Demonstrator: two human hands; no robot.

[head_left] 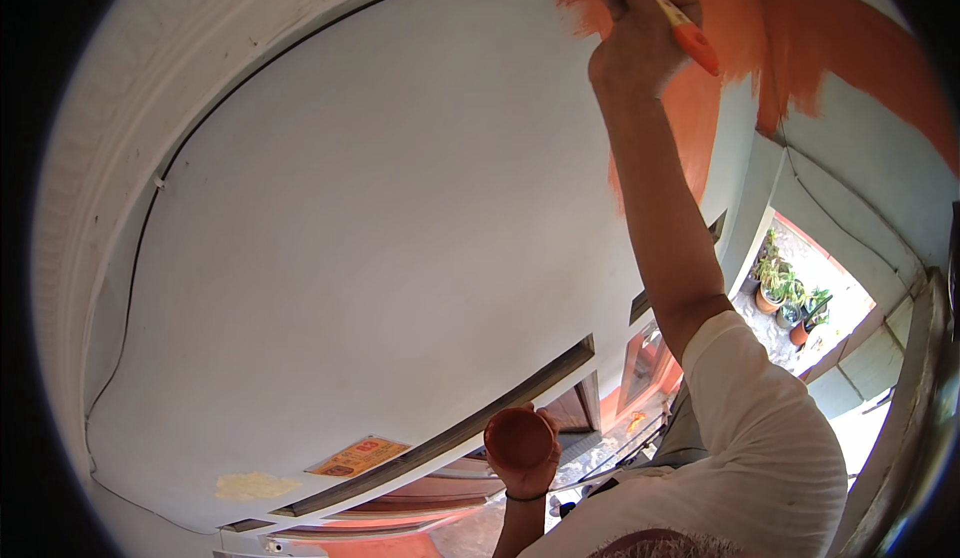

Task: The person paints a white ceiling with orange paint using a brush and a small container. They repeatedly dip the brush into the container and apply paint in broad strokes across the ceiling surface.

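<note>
High at the top of the view, my right hand (pixel 640 33) is closed round a paintbrush (pixel 690 36) with an orange-tipped handle. Its bristles are mostly cut off by the top edge, close to the orange paint (pixel 735 8) on the upper wall. Low in the middle, my left hand (pixel 530 480) grips a round paint cup (pixel 520 439), whose inside looks reddish orange. White unpainted wall (pixel 380 208) spreads to the left of my raised right arm, and the orange patch ends there in ragged brush strokes.
A black cable (pixel 230 88) runs along the moulded white cornice (pixel 120 148). An orange printed sheet (pixel 358 456) hangs on the wall above a dark ledge (pixel 450 428). Potted plants (pixel 785 293) stand beyond an opening at right. A thin wire (pixel 840 203) crosses the right wall.
</note>
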